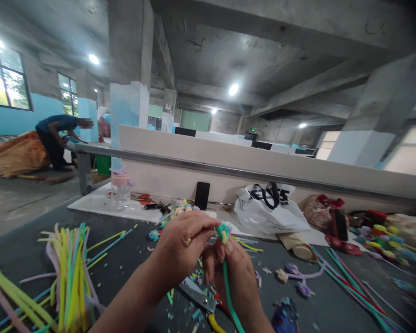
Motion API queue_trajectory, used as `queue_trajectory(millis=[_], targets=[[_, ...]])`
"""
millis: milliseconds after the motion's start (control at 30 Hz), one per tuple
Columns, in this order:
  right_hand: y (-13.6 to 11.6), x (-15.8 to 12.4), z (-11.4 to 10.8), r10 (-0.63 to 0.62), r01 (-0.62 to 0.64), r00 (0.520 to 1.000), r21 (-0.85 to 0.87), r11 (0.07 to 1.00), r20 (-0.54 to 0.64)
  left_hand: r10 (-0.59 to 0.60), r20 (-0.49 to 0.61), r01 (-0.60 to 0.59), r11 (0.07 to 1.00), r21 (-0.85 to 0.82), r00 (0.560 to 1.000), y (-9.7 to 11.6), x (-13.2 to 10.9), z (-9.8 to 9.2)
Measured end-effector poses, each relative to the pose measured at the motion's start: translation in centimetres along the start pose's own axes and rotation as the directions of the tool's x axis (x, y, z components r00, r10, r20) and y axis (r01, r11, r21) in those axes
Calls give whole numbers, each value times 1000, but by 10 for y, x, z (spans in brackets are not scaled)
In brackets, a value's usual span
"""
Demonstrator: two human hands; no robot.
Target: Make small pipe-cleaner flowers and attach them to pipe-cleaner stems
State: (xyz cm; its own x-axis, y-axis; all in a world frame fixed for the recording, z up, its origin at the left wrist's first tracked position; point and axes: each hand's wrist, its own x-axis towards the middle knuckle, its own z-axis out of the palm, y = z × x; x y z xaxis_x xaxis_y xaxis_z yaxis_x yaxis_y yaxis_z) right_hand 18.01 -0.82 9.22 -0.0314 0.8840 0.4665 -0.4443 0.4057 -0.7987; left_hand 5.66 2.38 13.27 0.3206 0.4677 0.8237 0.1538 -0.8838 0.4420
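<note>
Between my two hands is a small pipe-cleaner flower in green with some yellow, its long green stem hanging down past my right palm. My right hand is closed, pinching the flower just under its head. From the left, the thumb and fingertips of my left hand are closed on the flower's edge. Below the hands lies a pair of scissors with a yellow handle, partly hidden by my right hand. Cut bits of pipe cleaner are scattered around it.
A bundle of pipe cleaners lies at left, more strands at right. Behind stand a clear bottle, a phone and a white bag. Purple flowers lie right. A person bends over far left.
</note>
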Motion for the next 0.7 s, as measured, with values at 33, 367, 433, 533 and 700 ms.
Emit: queue_trajectory(millis=[33, 367, 433, 533, 700], targets=[[0, 0, 0, -8, 9, 1000, 14, 1000, -5, 10, -6, -10, 1000, 3, 1000, 0, 0, 0], [-3, 5, -1, -60, 64, 997, 61, 996, -56, 9, 13, -9, 999, -39, 1000, -1, -2, 2], [-2, 6, -2, -59, 62, 996, 51, 997, -65, -62, 37, 64, 997, -48, 997, 1, 0, 2], [0, 5, -3, -27, 29, 998, 42, 999, -53, -191, 63, 196, 977, -83, 979, 3, 3, 1], [3, 5, -5, 4, -5, 1000, 73, 997, 6, -283, 166, 313, 928, -201, 945, -1, 4, 0]])
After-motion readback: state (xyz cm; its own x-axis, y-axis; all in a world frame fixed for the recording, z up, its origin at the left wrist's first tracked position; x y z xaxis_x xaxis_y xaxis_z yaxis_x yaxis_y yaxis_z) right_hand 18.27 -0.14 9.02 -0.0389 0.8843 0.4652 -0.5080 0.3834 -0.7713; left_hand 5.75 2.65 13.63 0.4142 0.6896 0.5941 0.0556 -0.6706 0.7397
